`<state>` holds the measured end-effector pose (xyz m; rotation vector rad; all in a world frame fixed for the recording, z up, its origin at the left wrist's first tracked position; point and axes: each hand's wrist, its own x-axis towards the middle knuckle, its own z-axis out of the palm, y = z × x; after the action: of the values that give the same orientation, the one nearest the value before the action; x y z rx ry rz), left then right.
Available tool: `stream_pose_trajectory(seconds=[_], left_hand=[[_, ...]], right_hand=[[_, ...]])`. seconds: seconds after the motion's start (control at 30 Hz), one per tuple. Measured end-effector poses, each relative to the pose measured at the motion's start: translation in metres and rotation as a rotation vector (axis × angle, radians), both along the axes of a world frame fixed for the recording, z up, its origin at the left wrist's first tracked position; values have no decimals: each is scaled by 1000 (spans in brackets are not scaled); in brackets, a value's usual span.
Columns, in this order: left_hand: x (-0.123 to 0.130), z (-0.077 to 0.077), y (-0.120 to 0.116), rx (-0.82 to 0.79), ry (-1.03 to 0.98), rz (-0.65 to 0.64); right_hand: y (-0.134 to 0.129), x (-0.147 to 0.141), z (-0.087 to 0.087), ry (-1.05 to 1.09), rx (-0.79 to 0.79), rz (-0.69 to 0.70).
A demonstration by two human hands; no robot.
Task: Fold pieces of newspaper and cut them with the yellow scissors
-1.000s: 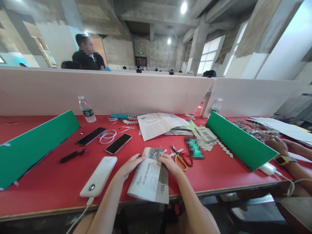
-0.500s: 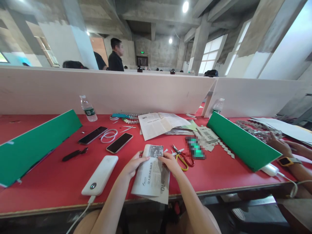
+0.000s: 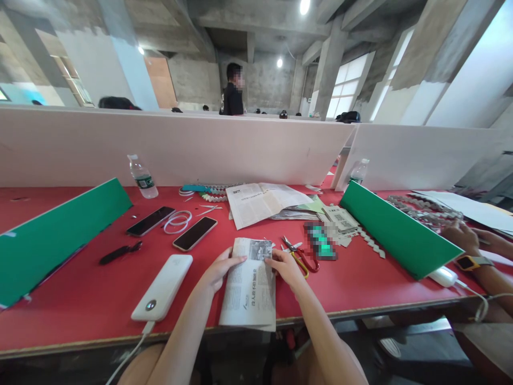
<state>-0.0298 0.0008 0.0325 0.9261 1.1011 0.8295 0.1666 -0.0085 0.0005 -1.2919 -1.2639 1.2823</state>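
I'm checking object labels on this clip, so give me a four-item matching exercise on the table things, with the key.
1. folded newspaper
2. power bank
3. white coil
4. left bottle

A. between two dark phones
B. in front of the white partition
C. held by left hand and right hand
D. cable plugged into its near end

Pairs: 1-C, 2-D, 3-A, 4-B

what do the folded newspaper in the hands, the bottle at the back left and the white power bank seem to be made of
Folded newspaper: matte newsprint, by its greyish pages and printed columns.
Bottle: glossy clear plastic, probably, by its see-through walls and highlights.
White power bank: smooth, likely plastic, by its even, rounded casing; coated metal is possible.
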Motion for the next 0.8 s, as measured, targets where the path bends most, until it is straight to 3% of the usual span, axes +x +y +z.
stream_pose_trajectory(seconds=[0.17,0.3,0.57,0.8], left_hand=[[6,8,-7,59,12,-26],[12,21,-13,200,60,24],[20,42,-26,576,75,96],[21,41,-27,647,224,173]], right_hand=[[0,3,-1,13,10,-10],[-2,2,6,74,154,-74],[-20,-7,34,77,542,-444],[-11,-8,30,72,489,-392]])
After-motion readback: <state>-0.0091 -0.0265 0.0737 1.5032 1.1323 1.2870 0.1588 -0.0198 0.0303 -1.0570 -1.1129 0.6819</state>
